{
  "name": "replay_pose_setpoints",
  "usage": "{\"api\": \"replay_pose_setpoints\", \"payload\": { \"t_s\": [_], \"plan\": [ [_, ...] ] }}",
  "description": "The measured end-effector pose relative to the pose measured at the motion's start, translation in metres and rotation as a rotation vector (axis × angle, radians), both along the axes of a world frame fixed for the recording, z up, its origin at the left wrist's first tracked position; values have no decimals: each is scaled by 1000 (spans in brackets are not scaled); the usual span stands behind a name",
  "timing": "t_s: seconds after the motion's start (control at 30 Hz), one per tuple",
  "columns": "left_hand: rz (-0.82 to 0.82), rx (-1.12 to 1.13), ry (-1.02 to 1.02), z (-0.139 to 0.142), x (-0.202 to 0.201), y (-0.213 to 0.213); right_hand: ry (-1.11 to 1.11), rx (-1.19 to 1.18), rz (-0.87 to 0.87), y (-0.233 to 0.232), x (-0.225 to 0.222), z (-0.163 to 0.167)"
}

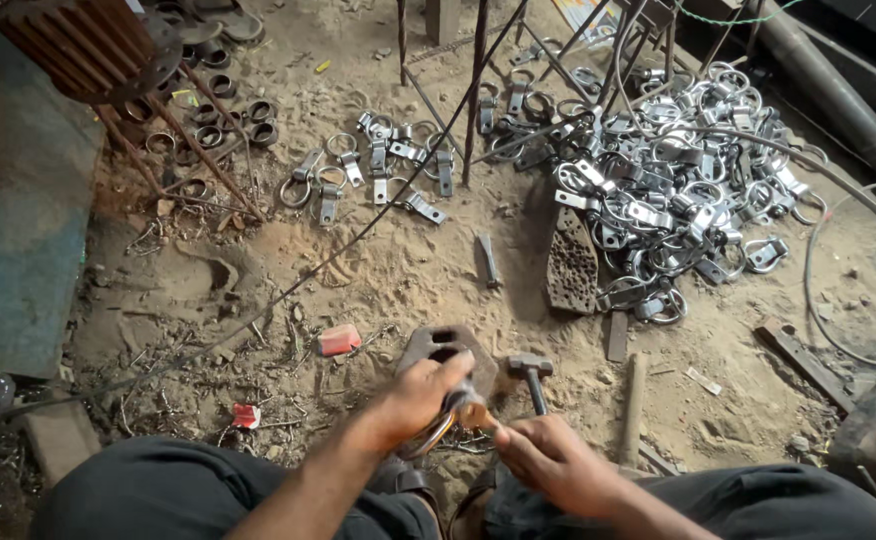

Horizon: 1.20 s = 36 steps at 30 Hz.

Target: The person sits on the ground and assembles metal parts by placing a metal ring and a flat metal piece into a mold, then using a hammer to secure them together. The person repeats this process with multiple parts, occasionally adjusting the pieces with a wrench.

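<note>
Head view, one entry: a person sits on a sandy dirt floor (398, 270) with dark-trousered knees at the lower edge. Left hand (413, 395): fingers curled and pinching a round metal ring with a flat strap, copper-tinged in the light (445, 425), held against a dark, rusted iron block with a rectangular hole (448, 350) that serves as an anvil just ahead of the knees. Right hand (553, 455): fingers pressed together around the handle of a small steel-headed hammer (531, 368), its head resting just beside the block, right of the ring. Stock judged finished: a large heap of bright silvery ring-and-strap clamps (678, 190) lies at upper right, well apart from the hands. Further stock: a loose row of similar grey clamps (378, 165) at upper centre, and a scatter of plain dark rings without straps (218, 125) at upper left, near rusty rods. Judged state of work: one piece in hand on the block, much apparently done, an uncertain share of the centre and left pieces left. Also present: a perforated dark metal plate (571, 265), a small red scrap (339, 340), a wooden handle (635, 405) lying right of the hammer, and a dark cable (288, 290) crossing the floor.
</note>
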State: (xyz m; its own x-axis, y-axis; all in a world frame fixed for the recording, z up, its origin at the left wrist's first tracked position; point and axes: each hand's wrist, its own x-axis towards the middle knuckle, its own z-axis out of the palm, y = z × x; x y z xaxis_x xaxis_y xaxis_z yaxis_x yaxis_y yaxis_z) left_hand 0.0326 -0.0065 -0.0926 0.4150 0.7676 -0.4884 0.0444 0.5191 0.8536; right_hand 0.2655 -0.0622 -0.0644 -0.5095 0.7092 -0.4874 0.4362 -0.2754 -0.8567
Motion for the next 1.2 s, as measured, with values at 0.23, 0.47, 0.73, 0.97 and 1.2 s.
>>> {"api": "replay_pose_setpoints", "payload": {
  "t_s": [0.23,0.47,0.73,0.97,1.2],
  "plan": [
    [297,55,114,3,12,-2,500,-248,-242,-2,-6,-35],
    [327,205,158,4,14,-3,636,-335,-332,-14,-18,-44],
    [291,23,51,37,-10,10,-108,383,51,14,5,10],
    [74,229,-120,18,-3,8,-193,386,74,20,5,33],
    [-104,73,95,2,-8,6,-198,578,273,30,13,37]
  ]
}}
